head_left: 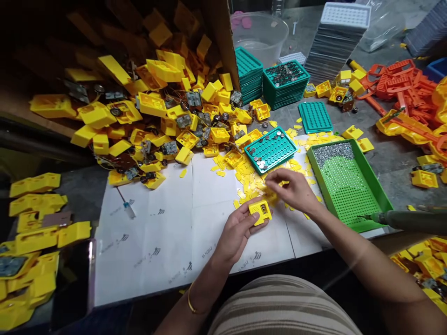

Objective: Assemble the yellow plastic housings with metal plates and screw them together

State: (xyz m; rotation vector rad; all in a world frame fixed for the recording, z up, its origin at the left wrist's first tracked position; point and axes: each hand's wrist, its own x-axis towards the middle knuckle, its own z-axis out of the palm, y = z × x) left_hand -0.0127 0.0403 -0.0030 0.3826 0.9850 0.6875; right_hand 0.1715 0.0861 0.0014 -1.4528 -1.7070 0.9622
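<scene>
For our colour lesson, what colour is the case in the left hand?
The case in the left hand is yellow, in the head view.

Decent light on the white paper [146, 232] around the left hand [235, 232], but the box [223, 35] beyond it to the left goes nearly black inside. The right hand [295, 188] has blurry fingertips, a faint glare streak crosses near its wrist side, and the edges look stretched.
</scene>
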